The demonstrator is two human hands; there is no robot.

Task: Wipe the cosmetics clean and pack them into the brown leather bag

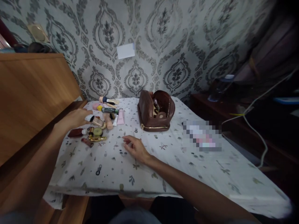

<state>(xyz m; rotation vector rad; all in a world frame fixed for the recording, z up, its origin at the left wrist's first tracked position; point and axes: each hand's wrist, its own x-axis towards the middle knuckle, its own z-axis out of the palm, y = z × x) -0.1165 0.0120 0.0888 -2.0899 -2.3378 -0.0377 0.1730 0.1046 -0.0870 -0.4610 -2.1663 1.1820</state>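
My left hand [78, 119] reaches into a group of cosmetics at the table's left, its fingers closed around a small white item [88, 117] whose kind I cannot make out. Close by lie a bottle of foundation [97, 121], a dark red bottle with a white cap [76, 133], a round green jar [97, 132] and a gold tube [98, 138]. Behind them are a dark green tube [109, 110] and a pink squeeze tube [121, 116]. My right hand [135, 148] hovers at or just above the cloth, fingers loosely bent and apart, holding nothing.
A brown cosmetic bag [149, 113] stands unzipped near the wall, with items inside. To its right lies a blurred-out object [202, 136]. A wooden panel [35, 93] borders the left. On the right are a clear bottle [219, 88] and a white cable [263, 140].
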